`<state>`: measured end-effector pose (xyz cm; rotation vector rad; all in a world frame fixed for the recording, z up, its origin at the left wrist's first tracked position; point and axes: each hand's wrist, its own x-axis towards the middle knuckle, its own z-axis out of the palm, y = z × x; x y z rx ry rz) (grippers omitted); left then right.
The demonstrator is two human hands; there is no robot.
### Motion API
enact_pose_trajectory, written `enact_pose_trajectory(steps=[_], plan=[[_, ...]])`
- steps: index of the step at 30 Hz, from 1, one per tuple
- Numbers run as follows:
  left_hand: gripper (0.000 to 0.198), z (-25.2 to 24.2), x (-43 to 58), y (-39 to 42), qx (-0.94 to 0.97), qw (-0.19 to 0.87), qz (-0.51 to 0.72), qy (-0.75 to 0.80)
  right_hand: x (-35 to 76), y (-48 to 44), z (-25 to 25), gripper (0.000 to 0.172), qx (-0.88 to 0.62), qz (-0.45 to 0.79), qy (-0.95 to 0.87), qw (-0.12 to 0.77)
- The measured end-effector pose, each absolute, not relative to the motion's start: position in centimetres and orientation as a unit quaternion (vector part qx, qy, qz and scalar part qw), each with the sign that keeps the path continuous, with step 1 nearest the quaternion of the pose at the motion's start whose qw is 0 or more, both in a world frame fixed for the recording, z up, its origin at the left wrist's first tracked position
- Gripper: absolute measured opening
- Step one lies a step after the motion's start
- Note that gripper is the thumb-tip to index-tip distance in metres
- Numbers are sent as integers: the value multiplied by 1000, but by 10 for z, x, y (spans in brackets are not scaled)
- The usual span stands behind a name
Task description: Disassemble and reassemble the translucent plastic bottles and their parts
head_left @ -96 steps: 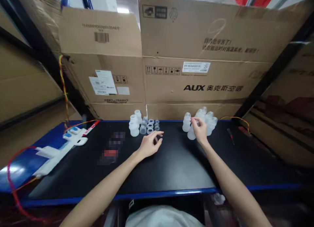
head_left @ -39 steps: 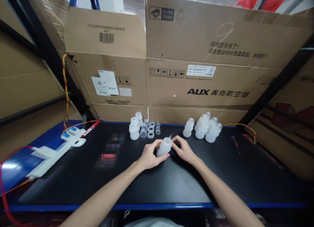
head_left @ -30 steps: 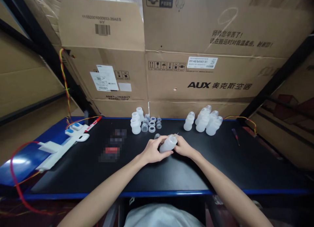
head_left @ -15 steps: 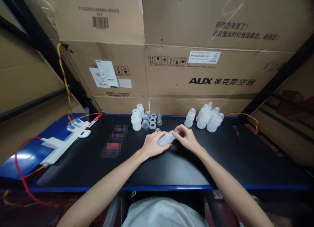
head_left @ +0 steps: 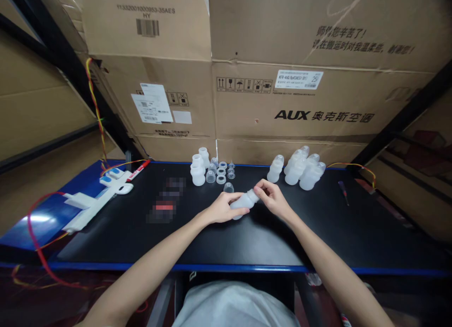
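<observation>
A frosted white baby bottle [head_left: 240, 205] lies tilted above the black table, its neck pointing up and to the right. My left hand [head_left: 226, 208] is wrapped round its body, thumb on the near side. At the neck end, the fingers of my right hand [head_left: 267, 195] are pinched together on the bottle's top; they hide the small part between them. A clear dome cap [head_left: 229, 188] stands just behind my left hand. Farther back are open bottles [head_left: 198, 175], more clear caps [head_left: 211, 176], white collar rings [head_left: 221, 179] and clear nipples [head_left: 230, 172].
Several capped bottles [head_left: 292, 175] stand at the back right, one capped bottle [head_left: 275, 168] a little apart. A screwdriver [head_left: 343, 193] lies to the right. A white power strip [head_left: 95, 205] with cables and a red marker [head_left: 138, 170] are at the left. Cardboard [head_left: 247, 124] walls the back.
The bottle and both hands have shifted slightly right. My right fingers remain at the bottle's top, and more of its neck shows. The dome cap behind my left hand is now more visible.
</observation>
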<state>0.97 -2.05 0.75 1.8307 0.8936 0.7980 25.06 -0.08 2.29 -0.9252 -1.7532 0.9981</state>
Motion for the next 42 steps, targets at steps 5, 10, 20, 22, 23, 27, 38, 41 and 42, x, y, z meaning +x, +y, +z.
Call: enact_pose_trajectory(steps=[5,10,20,22,23,27,38,41,42], plan=[[62,12,7,-19,647,666,259,266,251,8,23,47,-327,537,-593,502],[64,4,6,-19,652,641,311,260,269,22,31,45,-322,558,-497,582],[53,-2,23,-8,726,451,424,300,255,21,22,45,-338,591,-476,556],[51,-4,21,-8,720,418,441,336,254,21,19,44,-342,594,-474,553],[50,-6,20,-8,714,402,447,358,255,21,18,44,-343,594,-474,552],[47,-13,11,-5,695,340,458,437,257,23,16,43,-345,591,-473,555],[40,-8,5,-2,695,245,488,468,260,26,11,41,-365,572,-499,539],[40,17,-10,-11,734,153,454,481,260,28,7,44,-380,541,-533,528],[41,28,-20,-15,750,113,429,491,259,28,5,47,-386,527,-547,524]])
